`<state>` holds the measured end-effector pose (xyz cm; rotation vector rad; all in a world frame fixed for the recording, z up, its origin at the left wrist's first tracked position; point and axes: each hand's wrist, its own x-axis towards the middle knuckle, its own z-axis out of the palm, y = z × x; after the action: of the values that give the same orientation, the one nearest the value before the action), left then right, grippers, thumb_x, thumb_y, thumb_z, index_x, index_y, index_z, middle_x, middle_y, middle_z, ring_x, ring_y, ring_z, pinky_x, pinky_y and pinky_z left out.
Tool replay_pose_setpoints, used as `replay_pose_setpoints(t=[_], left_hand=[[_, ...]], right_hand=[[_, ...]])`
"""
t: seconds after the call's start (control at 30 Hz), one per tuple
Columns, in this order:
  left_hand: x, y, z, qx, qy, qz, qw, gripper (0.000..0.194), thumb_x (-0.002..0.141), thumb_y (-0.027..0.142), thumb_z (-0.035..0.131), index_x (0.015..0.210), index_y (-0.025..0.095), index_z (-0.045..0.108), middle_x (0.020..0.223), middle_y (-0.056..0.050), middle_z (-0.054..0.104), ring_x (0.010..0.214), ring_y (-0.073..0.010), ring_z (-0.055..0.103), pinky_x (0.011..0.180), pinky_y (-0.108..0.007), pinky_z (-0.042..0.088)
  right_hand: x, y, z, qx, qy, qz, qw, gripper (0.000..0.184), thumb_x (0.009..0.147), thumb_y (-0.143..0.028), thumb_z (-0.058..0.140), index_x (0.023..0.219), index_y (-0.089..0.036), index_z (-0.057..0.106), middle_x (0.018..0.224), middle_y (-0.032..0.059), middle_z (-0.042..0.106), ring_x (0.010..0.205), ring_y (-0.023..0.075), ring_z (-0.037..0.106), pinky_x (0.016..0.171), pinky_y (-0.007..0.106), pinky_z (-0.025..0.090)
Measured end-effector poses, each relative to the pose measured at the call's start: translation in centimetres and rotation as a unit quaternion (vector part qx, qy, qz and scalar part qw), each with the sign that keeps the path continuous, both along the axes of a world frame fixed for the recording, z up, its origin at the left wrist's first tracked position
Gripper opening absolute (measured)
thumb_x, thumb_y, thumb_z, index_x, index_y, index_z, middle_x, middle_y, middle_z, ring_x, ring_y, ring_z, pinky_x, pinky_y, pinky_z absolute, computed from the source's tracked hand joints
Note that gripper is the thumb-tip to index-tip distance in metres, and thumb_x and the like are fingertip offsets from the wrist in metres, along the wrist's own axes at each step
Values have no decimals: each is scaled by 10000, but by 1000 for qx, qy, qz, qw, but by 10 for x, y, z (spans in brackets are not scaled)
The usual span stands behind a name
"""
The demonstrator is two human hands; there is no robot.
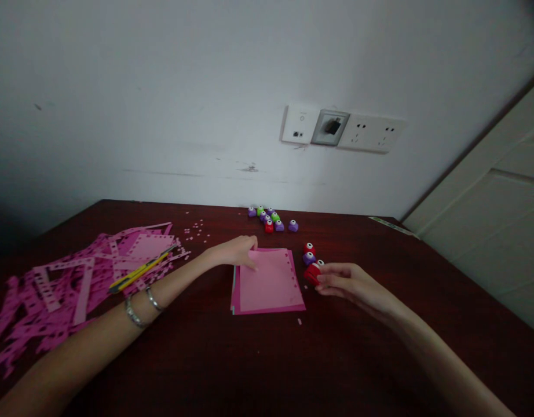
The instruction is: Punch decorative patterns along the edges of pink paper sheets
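Forward, right hand on red punch

Smooth, matt paper sheets lie mid-frame. Lower left, metal bangles shine; the bottom tabletop looks wooden.

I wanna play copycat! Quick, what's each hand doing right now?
Left hand: fingers on the pink paper; can't tell if gripping.
Right hand: fingers closed on a red punch.
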<state>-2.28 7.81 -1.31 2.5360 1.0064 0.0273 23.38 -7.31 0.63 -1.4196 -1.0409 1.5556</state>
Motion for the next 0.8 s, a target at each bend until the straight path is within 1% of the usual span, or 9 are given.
replay_pose_setpoints(t=[0.1, 0.17, 0.23, 0.27, 0.37, 0.47, 0.5, 0.63, 0.8], left_hand=[[0, 2, 3, -24, -37, 8, 999, 394, 611, 272, 646, 961, 119, 554, 903, -61, 609, 769, -172, 540, 604, -230, 370], [-1, 6, 5, -42, -58, -4, 997, 302, 619, 224, 615, 902, 118, 605, 867, -52, 633, 759, -164, 552, 624, -231, 379], [-4, 9, 9, -82, -74, -10, 994, 216, 636, 225, 595, 818, 120, 645, 790, -40, 651, 713, -153, 559, 611, -233, 384], [-6, 10, 12, -110, -81, -4, 991, 195, 647, 237, 589, 787, 120, 656, 744, -34, 652, 672, -143, 556, 589, -232, 385], [-13, 13, 20, -185, -107, 42, 976, 221, 666, 301, 592, 763, 118, 670, 639, -25, 632, 544, -110, 516, 506, -231, 381], [-22, 18, 27, -241, -136, 56, 959, 250, 668, 342, 611, 786, 133, 680, 641, -28, 632, 513, -94, 501, 468, -220, 383], [-24, 20, 28, -241, -145, 56, 958, 247, 668, 346, 616, 781, 137, 683, 643, -29, 632, 516, -93, 505, 465, -216, 384], [-28, 25, 30, -201, -163, 66, 964, 230, 665, 338, 622, 735, 128, 684, 595, -28, 618, 507, -97, 509, 468, -218, 393], [-24, 17, 37, -232, -169, 49, 957, 260, 660, 341, 636, 783, 117, 682, 676, -53, 645, 578, -117, 549, 519, -233, 413]], right_hand=[[0, 0, 1, 5, -20, -2, 1000, 366, 584, -290, 773, 900, -146, 658, 880, 68, 687, 755, 153, 656, 780, 294, 523], [0, 0, 2, 16, -44, 8, 999, 371, 589, -307, 766, 905, -148, 654, 871, 64, 689, 772, 163, 654, 782, 309, 520], [1, 1, 3, 39, -81, 33, 995, 354, 609, -319, 750, 904, -152, 650, 869, 59, 691, 807, 175, 650, 796, 322, 509], [1, 1, 3, 56, -107, 46, 992, 343, 616, -321, 743, 901, -155, 650, 867, 56, 692, 820, 181, 648, 802, 325, 503], [0, 0, 5, 100, -186, 72, 975, 320, 619, -327, 735, 881, -164, 648, 843, 46, 694, 803, 186, 647, 778, 318, 497], [-1, -1, 6, 121, -215, 83, 965, 290, 634, -322, 719, 865, -165, 639, 828, 40, 691, 778, 186, 647, 737, 309, 501], [-2, -1, 6, 126, -219, 87, 964, 273, 645, -315, 709, 861, -164, 636, 833, 41, 691, 782, 187, 647, 734, 307, 501], [-4, -3, 7, 137, -236, 91, 958, 239, 665, -291, 689, 862, -168, 631, 840, 43, 688, 791, 198, 645, 740, 322, 502], [-4, -3, 6, 150, -248, 79, 954, 235, 670, -290, 682, 871, -180, 630, 816, 29, 673, 772, 188, 639, 730, 322, 508]])
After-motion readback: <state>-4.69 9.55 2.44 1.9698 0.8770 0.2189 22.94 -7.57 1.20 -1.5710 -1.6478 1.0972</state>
